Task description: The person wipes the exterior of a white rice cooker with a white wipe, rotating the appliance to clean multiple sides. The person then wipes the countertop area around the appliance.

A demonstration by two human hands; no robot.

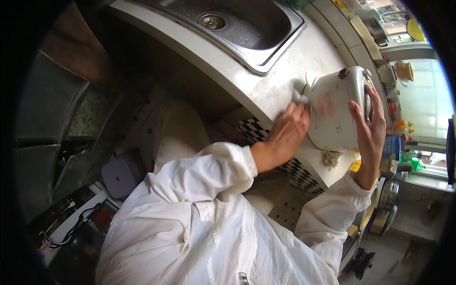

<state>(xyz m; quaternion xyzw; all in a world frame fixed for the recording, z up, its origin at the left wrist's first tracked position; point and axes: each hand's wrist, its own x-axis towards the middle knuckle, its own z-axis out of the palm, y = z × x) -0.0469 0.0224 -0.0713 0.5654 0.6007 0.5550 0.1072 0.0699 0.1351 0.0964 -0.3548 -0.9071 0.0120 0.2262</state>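
A white rice cooker (pixel 331 110) with faded marks is on the pale countertop (pixel 265 85), its lid side toward the right of the picture. My right hand (pixel 372 131) grips it at the lid handle, thumb on the near edge. Close against the cooker's base, my left hand (pixel 285 135) is blurred, its fingers pinched on a small white piece (pixel 300 97). Blur hides whether that piece is cloth or paper. A white tab (pixel 311 81) sticks out from the cooker near its base. Beside the cooker is a crumpled rag (pixel 331 158).
A stainless steel sink (pixel 249 57) with a drain strainer (pixel 212 21) is set into the counter. Bottles, including a green one (pixel 413 162), stand by the window (pixel 425 96). A lidded pot (pixel 389 194) is at right. Behind, at left, sits a grey-purple box (pixel 123 176).
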